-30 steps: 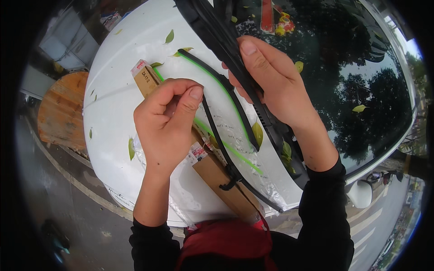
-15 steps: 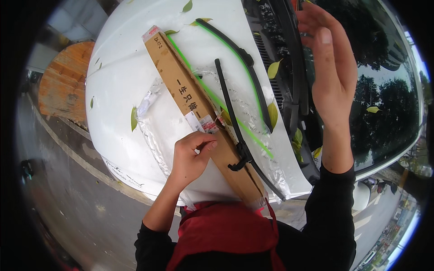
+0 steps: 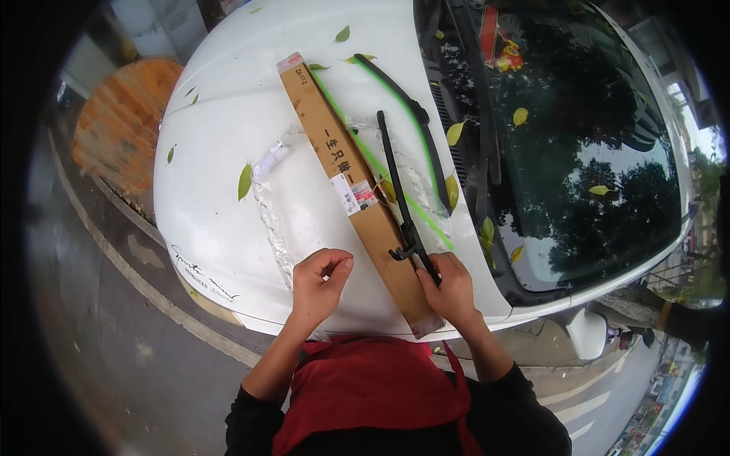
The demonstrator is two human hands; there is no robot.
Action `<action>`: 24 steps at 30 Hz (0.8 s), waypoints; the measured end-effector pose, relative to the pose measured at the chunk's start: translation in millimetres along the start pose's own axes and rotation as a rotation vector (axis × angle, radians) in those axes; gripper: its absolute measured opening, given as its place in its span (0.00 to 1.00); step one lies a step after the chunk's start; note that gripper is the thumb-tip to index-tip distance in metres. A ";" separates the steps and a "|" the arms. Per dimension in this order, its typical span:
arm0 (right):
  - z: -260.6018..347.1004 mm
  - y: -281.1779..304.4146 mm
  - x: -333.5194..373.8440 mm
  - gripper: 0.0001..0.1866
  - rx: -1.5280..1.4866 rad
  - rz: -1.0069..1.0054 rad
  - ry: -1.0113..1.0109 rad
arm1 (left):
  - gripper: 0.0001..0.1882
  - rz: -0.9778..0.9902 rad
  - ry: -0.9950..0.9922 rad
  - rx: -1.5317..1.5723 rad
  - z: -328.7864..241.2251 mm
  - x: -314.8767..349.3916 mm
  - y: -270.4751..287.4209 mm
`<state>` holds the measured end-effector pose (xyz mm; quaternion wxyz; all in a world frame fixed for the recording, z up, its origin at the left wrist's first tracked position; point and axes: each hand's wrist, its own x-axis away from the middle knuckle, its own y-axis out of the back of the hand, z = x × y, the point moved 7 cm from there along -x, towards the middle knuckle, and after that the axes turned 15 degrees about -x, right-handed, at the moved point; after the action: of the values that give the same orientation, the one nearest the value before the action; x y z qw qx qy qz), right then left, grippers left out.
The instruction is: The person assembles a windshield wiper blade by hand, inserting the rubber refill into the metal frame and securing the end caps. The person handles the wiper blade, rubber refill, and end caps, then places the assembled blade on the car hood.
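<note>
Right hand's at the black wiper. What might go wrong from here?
Two things I'd watch:

1. The right hand grips the black wiper by its lower end, and the hook clip sits over the box. Lifting it could snag the clip or drag the box.

2. The box's lower end lies close to the edge of the hood, so a bump might tip it off.

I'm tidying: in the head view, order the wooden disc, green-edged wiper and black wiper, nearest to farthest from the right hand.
1. Black wiper: gripped by the right hand.
2. Green-edged wiper: ahead, on the white hood.
3. Wooden disc: far left, beyond the hood.
</note>
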<state>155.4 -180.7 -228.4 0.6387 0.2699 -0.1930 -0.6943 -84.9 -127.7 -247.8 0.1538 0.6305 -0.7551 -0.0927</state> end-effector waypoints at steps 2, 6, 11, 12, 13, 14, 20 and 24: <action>-0.7 -1.1 1.3 0.10 0.021 -0.020 0.015 | 0.04 0.001 -0.032 0.005 -10.4 11.2 1.0; -12.6 -8.3 7.6 0.09 -0.006 0.007 0.004 | 0.04 -0.012 -0.070 0.007 -19.0 35.5 6.6; 13.0 18.9 7.1 0.09 -0.151 -0.185 -0.024 | 0.04 -0.057 -0.022 0.087 -18.4 60.7 20.0; 23.9 27.4 6.6 0.09 -0.210 -0.194 -0.071 | 0.04 -0.059 -0.015 0.103 -20.3 62.8 21.4; 38.4 33.8 5.6 0.10 -0.278 -0.179 -0.073 | 0.05 -0.061 -0.012 0.120 -24.9 64.4 23.9; 53.8 40.1 5.1 0.11 -0.344 -0.166 -0.074 | 0.05 -0.060 -0.010 0.138 -30.9 64.7 26.3; 119.9 42.0 11.2 0.14 -1.034 0.115 -0.252 | 0.11 0.097 -0.182 0.351 -95.0 61.9 17.9; 143.2 36.2 23.2 0.17 -1.079 0.187 -0.137 | 0.16 0.192 -0.365 0.576 -148.8 61.4 8.0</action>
<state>93.9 -218.6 -97.5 0.7312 -0.1600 0.1261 -0.6511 -50.0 -178.3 -98.8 -0.1599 0.5473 -0.8210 0.0276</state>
